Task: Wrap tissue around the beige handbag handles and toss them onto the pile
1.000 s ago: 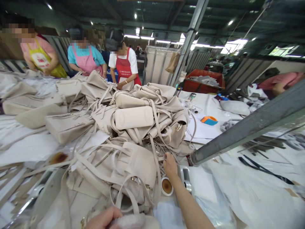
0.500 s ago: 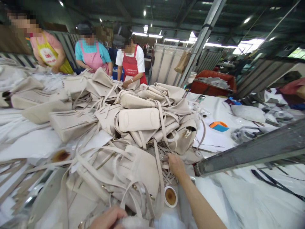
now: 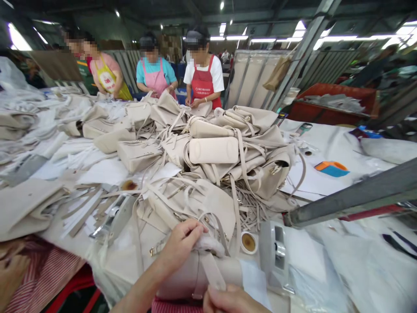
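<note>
A beige handbag (image 3: 180, 276) lies at the table's near edge, right in front of me. Over its top, my left hand (image 3: 182, 241) is closed, fingertips pinched together beside a white-wrapped handle (image 3: 211, 243); what they grip is hidden. My right hand (image 3: 233, 300), low in the view, pinches the end of a beige strap (image 3: 212, 270) that runs down across the bag. Just beyond lies another beige handbag (image 3: 215, 202) with loose straps and gold-coloured metal fittings. A small white cup of brown liquid (image 3: 249, 242) stands right of the bag.
A large pile of beige bags (image 3: 213, 150) fills the middle. Grey tape-dispenser-like devices (image 3: 273, 254) stand at right and left. A metal beam (image 3: 352, 193) slants in from the right. Co-workers in aprons (image 3: 206, 84) stand across the table; another person's hand (image 3: 13, 269) is at lower left.
My right hand has come back from the strap pile beyond the cup to the near bag and now holds a strap. My left hand has moved up and forward. The view has swung left.
</note>
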The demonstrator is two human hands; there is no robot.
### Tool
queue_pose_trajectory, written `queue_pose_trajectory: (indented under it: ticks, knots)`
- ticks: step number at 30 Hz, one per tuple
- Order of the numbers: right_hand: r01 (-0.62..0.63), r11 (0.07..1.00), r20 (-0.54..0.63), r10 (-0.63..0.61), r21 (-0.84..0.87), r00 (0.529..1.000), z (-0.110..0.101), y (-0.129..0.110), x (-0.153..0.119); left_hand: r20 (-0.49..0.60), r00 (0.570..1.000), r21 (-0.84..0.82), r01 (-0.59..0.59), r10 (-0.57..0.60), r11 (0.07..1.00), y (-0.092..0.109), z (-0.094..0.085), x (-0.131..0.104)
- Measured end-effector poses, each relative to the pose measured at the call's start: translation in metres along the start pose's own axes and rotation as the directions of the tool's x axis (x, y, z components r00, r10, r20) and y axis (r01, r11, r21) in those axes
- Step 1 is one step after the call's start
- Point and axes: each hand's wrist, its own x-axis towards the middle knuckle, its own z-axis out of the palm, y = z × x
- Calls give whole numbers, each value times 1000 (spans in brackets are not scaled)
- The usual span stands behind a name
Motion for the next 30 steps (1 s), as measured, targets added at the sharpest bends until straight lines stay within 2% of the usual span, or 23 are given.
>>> queue_pose_trajectory:
  ticks: [1, 3, 5, 8, 10, 13, 15, 17, 19, 20, 21, 22, 24, 26, 28, 30]
  knots:
    - [-17, 992, 38, 12, 127, 999, 5, -2, 11, -13, 1000, -5, 13, -13, 1000, 0, 0, -1]
    - [-95, 915, 147, 40, 391, 988, 12, -10, 28, -29, 1000, 24, -3, 4, 1000, -1, -2, -2]
    - [-116, 845, 199, 11, 523, 980, 17, -19, 37, 18, 999, 95, -39, 38, 995, -2, -7, 0]
    - [19, 868, 119, -90, 496, 989, 20, -24, 43, 207, 978, 185, -52, 13, 981, -3, -15, 11]
    - [83, 891, 58, -121, 447, 991, 21, -21, 42, 286, 958, 213, -77, 13, 974, 0, -16, 19]
    - [177, 919, -78, -159, 353, 984, 24, -11, 36, 251, 961, 228, -176, 117, 958, 14, -14, 21]
    - [256, 930, -196, -209, 262, 958, 26, -2, 28, 186, 948, 241, -300, 259, 923, 27, -13, 12]
    - [326, 933, -303, -270, 151, 914, 28, 9, 21, 132, 876, 252, -482, 464, 839, 36, -11, -6]
    - [378, 926, -396, -339, 22, 853, 28, 19, 15, 123, 756, 268, -649, 643, 712, 35, -9, -29]
    - [382, 923, -420, -365, -47, 831, 28, 23, 13, 136, 709, 274, -699, 692, 661, 30, -6, -42]
    - [379, 918, -429, -389, -112, 815, 28, 27, 11, 154, 686, 272, -721, 711, 637, 24, -3, -53]
    - [369, 914, -425, -405, -168, 810, 28, 29, 10, 165, 683, 262, -726, 711, 636, 16, 1, -64]
    - [339, 909, -382, -411, -244, 828, 29, 28, 8, 129, 730, 199, -682, 671, 704, 0, 10, -81]
    - [331, 895, -307, -419, -298, 855, 30, 24, 6, -7, 823, 56, -566, 567, 822, -13, 20, -90]
    - [342, 854, -265, -461, -392, 847, 28, 18, 4, -201, 903, -154, -413, 381, 898, -21, 28, -91]
    - [326, 811, -299, -505, -485, 810, 24, 14, 2, -313, 941, -407, -256, 130, 877, -25, 33, -87]
